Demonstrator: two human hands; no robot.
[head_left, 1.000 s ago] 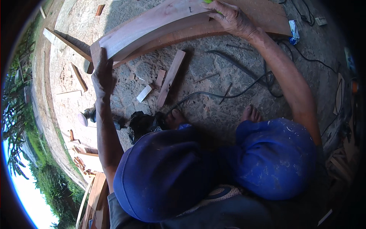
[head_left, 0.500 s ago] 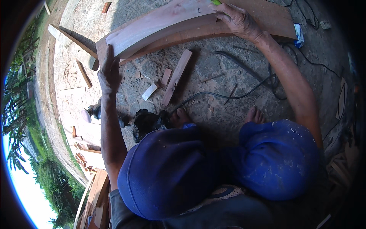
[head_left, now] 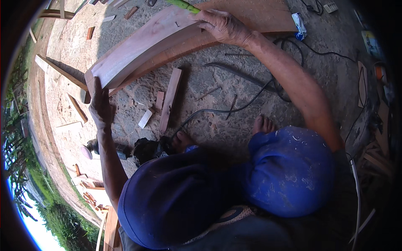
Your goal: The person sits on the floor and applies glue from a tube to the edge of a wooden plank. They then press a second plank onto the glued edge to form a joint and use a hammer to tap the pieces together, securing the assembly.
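Observation:
A pale, curved piece of wood (head_left: 140, 48) lies on top of a wider brown board (head_left: 259, 14), and a nail (head_left: 176, 24) stands in its face. My left hand (head_left: 100, 104) is closed on the left end of the wood, with the thumb over the top. At the other side my right hand (head_left: 224, 27) is closed, with its fingers at the curved edge. From its fingertips a long green thing (head_left: 182, 5) runs up and left along the wood's far edge; its kind is not clear.
Wood offcuts (head_left: 171, 100) lie on the rough ground before my feet. A black cable (head_left: 234, 111) winds across to the right. Beside my left forearm is a power tool (head_left: 113, 149) with a round pale disc. A blue and white packet (head_left: 299, 26) lies by the board's right end.
The view has shifted, so the wood and both hands appear farther left. More of the green thing shows beside my right hand. Both hands stay on the wood.

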